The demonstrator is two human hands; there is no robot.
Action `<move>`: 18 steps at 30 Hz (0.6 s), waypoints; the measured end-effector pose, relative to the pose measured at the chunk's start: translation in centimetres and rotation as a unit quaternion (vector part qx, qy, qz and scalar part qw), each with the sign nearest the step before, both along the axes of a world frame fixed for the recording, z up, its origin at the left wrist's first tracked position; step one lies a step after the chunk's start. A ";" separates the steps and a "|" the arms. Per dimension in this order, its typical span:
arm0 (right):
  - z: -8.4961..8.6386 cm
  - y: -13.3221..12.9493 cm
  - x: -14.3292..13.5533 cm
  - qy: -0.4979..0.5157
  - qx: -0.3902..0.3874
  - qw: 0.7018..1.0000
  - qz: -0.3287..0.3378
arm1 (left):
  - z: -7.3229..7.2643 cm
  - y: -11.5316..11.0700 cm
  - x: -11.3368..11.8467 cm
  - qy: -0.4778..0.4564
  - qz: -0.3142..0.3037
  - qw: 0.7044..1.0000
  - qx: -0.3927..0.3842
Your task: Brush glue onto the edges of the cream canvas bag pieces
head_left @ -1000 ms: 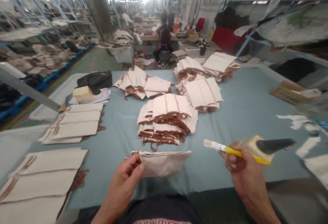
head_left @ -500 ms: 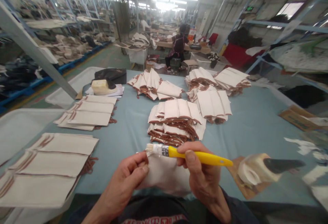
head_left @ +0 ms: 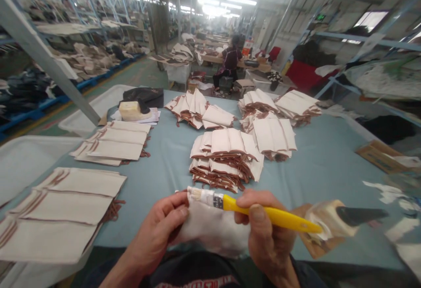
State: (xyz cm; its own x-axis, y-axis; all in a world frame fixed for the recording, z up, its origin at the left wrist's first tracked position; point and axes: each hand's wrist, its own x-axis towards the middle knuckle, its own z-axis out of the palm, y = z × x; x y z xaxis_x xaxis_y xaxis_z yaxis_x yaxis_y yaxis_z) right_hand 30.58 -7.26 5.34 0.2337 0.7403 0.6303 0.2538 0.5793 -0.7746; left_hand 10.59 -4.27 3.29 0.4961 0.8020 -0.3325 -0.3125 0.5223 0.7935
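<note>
My left hand (head_left: 164, 224) pinches the upper left corner of a pale cloth piece (head_left: 210, 228) at the table's front edge. Between the thumb and fingers of my right hand (head_left: 266, 228) is a brush with a yellow handle (head_left: 283, 218). Its white-coated bristles lie on the cloth's top edge, close to my left fingertips. Just beyond the cloth sits a stack of cream pieces with brown edging (head_left: 226, 156). To the right, a pale container with a dark handle (head_left: 329, 220) stands on a brown piece, partly behind the brush handle's end.
More cream bundles (head_left: 274, 134) lie on the blue-green table (head_left: 167, 160). Flat cream stacks (head_left: 62, 215) are at the left, with a yellowish block (head_left: 129, 110) behind. Cardboard (head_left: 378, 156) and white scraps (head_left: 384, 193) lie right. A person (head_left: 230, 62) sits beyond the table.
My right hand and the brush have moved right and slightly down, and the bristles have slid a little along the cloth's edge. My left hand still pinches the corner.
</note>
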 end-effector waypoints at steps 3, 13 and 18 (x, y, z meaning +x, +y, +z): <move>-0.4 0.4 1.3 -0.041 -0.010 0.999 0.019 | 0.4 -0.1 1.5 -0.002 0.012 1.000 0.007; 0.0 2.3 5.4 -0.136 0.070 0.988 0.031 | 0.5 0.0 6.0 0.013 0.063 0.998 -0.016; -0.6 3.4 7.3 -0.182 0.113 0.974 0.072 | 0.6 0.6 7.3 0.028 0.089 0.995 -0.030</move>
State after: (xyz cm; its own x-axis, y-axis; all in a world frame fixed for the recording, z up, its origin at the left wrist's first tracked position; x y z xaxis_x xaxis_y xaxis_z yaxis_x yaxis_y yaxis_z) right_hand 37.83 -3.84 4.75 -0.1330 0.5816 0.8025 0.3912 0.7748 -0.4967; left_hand 17.90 -3.66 3.86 0.3278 0.8528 -0.4065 -0.3592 0.5104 0.7813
